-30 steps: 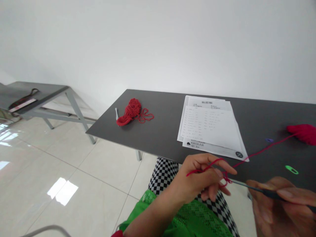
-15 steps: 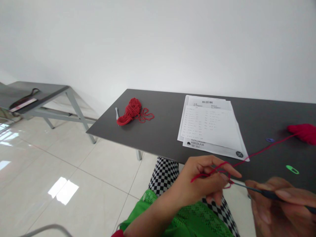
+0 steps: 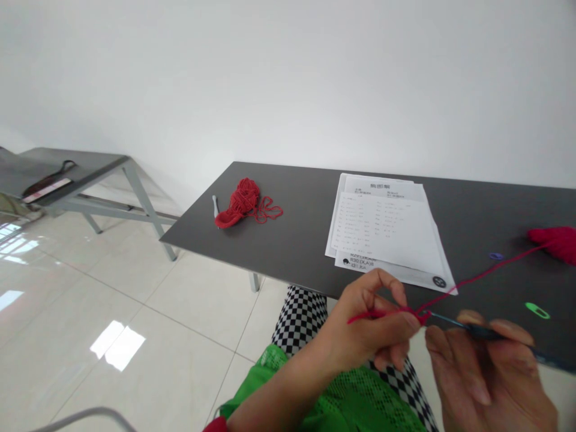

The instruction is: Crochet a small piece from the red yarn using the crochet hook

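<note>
Left hand (image 3: 371,327) pinches thin crimson yarn (image 3: 479,276), right hand (image 3: 497,375) closed around a dark-handled hook (image 3: 483,332).

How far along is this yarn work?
It looks early. Already done: just a small bit of looped red yarn, pinched by the left hand. In hand: the right hand holds the hook at those loops. Left: probably most, since the printed sheets list rows up to at least R30; the exact row reached can't be seen.
</note>
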Motion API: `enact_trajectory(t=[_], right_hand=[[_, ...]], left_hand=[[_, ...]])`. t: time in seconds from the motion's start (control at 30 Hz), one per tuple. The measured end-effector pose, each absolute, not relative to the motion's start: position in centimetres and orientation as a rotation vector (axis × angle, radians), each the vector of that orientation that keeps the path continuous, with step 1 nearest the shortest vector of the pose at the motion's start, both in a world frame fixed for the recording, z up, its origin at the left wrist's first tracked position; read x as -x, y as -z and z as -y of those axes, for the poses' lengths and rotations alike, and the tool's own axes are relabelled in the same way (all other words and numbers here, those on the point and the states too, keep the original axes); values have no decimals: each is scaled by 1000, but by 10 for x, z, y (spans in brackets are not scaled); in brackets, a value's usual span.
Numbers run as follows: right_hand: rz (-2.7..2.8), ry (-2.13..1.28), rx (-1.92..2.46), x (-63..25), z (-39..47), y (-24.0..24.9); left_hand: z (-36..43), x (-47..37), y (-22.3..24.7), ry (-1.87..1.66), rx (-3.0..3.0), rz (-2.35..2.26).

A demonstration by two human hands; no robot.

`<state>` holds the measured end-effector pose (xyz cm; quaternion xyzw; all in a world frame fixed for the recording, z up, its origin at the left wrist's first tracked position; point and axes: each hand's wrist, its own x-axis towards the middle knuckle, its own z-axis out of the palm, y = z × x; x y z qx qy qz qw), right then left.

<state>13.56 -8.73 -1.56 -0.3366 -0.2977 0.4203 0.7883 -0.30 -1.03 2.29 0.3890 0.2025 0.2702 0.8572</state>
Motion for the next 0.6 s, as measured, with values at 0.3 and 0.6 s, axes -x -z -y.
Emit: enact_trajectory(t=[0.3,0.6], right_hand=[[590,-862,750,-134,87,14],[697,-816,770,-143,86,14]], left_hand=[[13,1,-21,-581,-793,-421],[13,0,-16,-535,-781,-431]])
